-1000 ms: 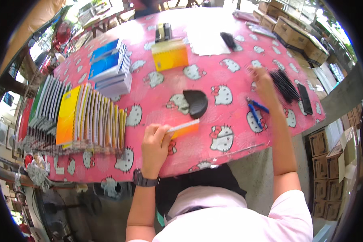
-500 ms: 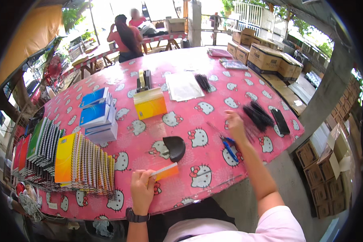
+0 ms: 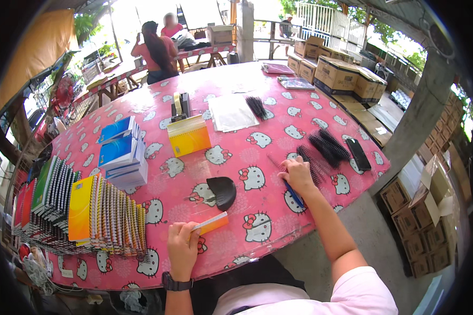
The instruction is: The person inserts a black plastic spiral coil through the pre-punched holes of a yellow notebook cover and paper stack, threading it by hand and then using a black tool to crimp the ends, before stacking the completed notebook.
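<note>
My left hand (image 3: pixel 183 247) is closed on a small orange notebook (image 3: pixel 214 223), its white page edge upward, near the table's front edge. A black curved pad (image 3: pixel 224 193) lies just beyond it. My right hand (image 3: pixel 299 176) is bent down to the tabletop with its fingers drawn together; what lies between the fingertips is hidden. Under that hand show the blue handles of a pair of pliers (image 3: pixel 293 194). A thin spiral coil (image 3: pixel 274 160) lies at the fingertips, and loose black spiral coils (image 3: pixel 328 148) are heaped beyond the hand.
Stacked spiral notebooks (image 3: pixel 108 215) fill the left side, with blue booklets (image 3: pixel 122 151) behind. Yellow notebooks (image 3: pixel 190 137), a tape dispenser (image 3: pixel 181 106), white sheets (image 3: pixel 231 113) and more coils (image 3: pixel 256 107) sit farther back. A black phone (image 3: pixel 358 155) lies right; cartons (image 3: pixel 336 74) stand beyond. Two people are at the back.
My right hand has come down and toward me, from beside the coils onto the pliers. My left hand keeps its hold on the notebook. The whole view has shifted slightly.
</note>
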### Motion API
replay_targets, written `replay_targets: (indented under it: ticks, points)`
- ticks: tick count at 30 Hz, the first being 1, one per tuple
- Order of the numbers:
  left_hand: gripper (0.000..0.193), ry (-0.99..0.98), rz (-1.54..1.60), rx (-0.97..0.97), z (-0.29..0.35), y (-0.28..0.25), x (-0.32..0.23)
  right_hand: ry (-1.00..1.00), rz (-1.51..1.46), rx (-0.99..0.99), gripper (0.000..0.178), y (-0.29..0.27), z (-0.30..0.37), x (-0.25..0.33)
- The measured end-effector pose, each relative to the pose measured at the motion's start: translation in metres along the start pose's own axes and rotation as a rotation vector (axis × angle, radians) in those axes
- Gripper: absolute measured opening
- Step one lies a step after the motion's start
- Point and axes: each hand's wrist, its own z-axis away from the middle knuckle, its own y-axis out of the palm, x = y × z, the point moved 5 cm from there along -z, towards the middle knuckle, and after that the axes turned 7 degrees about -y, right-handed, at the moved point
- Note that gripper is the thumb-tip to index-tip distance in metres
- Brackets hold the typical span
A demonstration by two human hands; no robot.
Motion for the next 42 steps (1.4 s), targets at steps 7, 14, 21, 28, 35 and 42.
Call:
replay_targets:
  ticks: [7,14,21,28,35,42]
  points:
    - [0.011,0.011,0.009,0.017,-0.001,0.003,-0.006,0.075,-0.529,-0.449,0.029,-0.041,-0.016,-0.026]
    - [0.013,0.002,-0.001,0.055,-0.005,0.0,0.007,-0.303,-0.881,-0.011,0.033,-0.081,0.015,0.115]
    - [0.02,0.031,-0.178,-0.007,-0.007,-0.006,-0.003,-0.308,-1.017,0.231,0.019,-0.032,0.035,0.167]
    - [0.02,0.192,-0.208,-0.095,-0.01,0.015,-0.039,-0.466,-0.934,0.149,0.02,-0.037,0.038,0.175]
    - [0.015,0.16,-0.046,-0.06,-0.012,0.02,-0.029,-0.38,-1.003,0.206,0.022,-0.054,0.037,0.155]
    - [0.016,0.156,-0.043,-0.037,-0.014,0.019,-0.03,-0.387,-1.04,0.103,0.02,-0.051,0.036,0.154]
